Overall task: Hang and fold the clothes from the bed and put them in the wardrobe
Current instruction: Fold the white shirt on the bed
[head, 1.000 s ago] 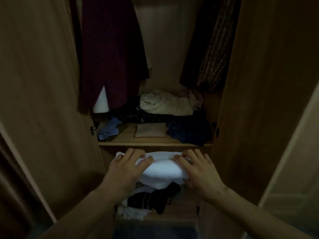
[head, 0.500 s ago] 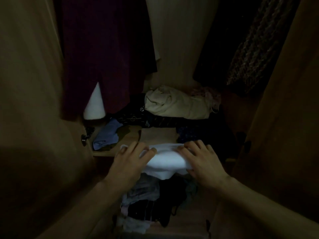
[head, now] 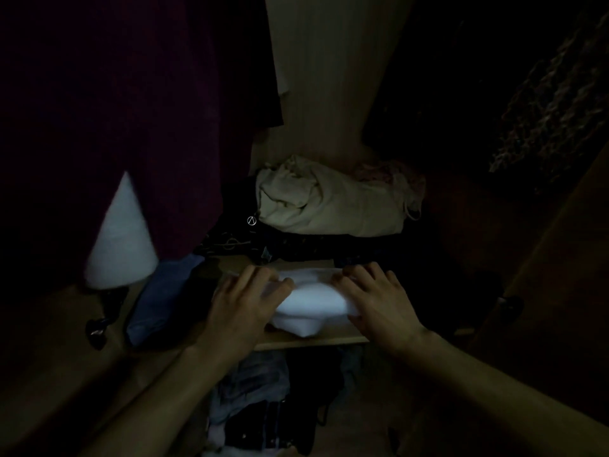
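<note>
A folded white garment [head: 311, 301] rests at the front of the wooden wardrobe shelf [head: 313, 341]. My left hand [head: 244, 308] grips its left end and my right hand [head: 375, 301] grips its right end, fingers curled over the top. Behind it on the same shelf lies a crumpled cream garment [head: 329, 199] on top of dark clothes [head: 296, 245]. A blue garment [head: 161, 298] lies at the shelf's left.
A dark maroon garment [head: 131, 127] hangs at the left with a white piece [head: 122, 245] showing under it. Dark and patterned clothes [head: 543, 110] hang at the right. Mixed clothes [head: 263, 407] fill the lower shelf. Wardrobe doors stand open on both sides.
Both hands have carried the white garment up from below the shelf edge and onto the shelf. The camera has moved closer into the wardrobe.
</note>
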